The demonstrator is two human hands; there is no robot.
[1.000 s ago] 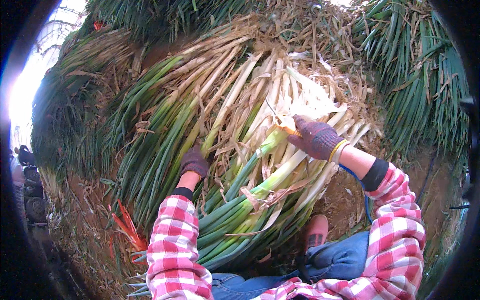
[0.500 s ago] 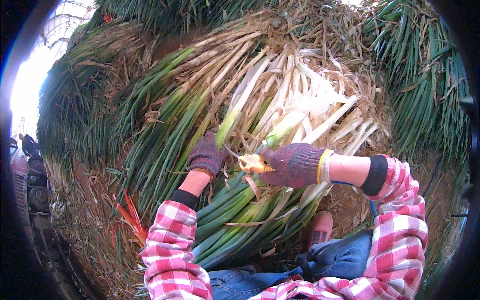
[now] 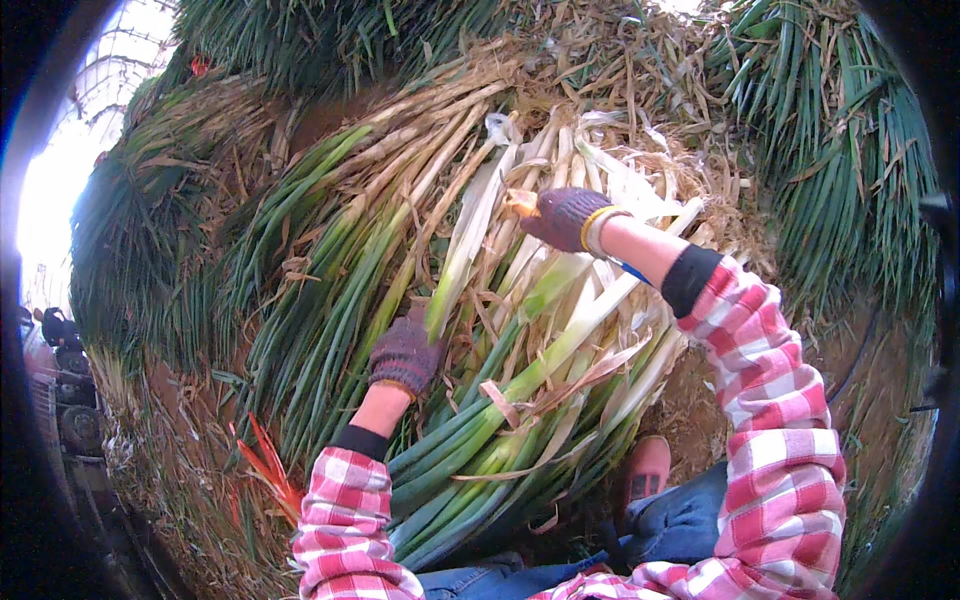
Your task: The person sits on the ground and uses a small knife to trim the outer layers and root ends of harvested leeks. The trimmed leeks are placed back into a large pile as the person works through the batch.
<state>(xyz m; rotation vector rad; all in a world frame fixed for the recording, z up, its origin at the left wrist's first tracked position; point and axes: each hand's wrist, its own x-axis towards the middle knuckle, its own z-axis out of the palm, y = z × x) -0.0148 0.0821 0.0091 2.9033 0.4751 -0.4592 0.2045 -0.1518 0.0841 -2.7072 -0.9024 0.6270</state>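
My left hand point(image 3: 407, 352), in a dark knitted glove, is closed around the green part of a large green onion point(image 3: 466, 232). Its pale shaft points away from me, with a loose whitish skin at its far end. My gloved right hand point(image 3: 570, 218) grips a yellow-orange air blow gun point(image 3: 522, 203), partly hidden by the fingers. A blue hose point(image 3: 637, 273) runs along that wrist. The tool is to the right of the held shaft, apart from it. Beneath both hands lie several more green onions point(image 3: 560, 350), white ends far, green leaves toward me.
Heaps of green onions stand at the left point(image 3: 140, 220), far side and right point(image 3: 820, 160). Dry leaves point(image 3: 640, 60) litter the brown ground. Red-orange strips point(image 3: 270, 465) lie by my left sleeve. My pink shoe point(image 3: 648, 468) is near the pile; a wheeled vehicle point(image 3: 80, 400) stands far left.
My right hand has moved away from me with the air blow gun, from near my left hand to beside the shaft's far part. The left hand has shifted slightly toward me, keeping its onion.
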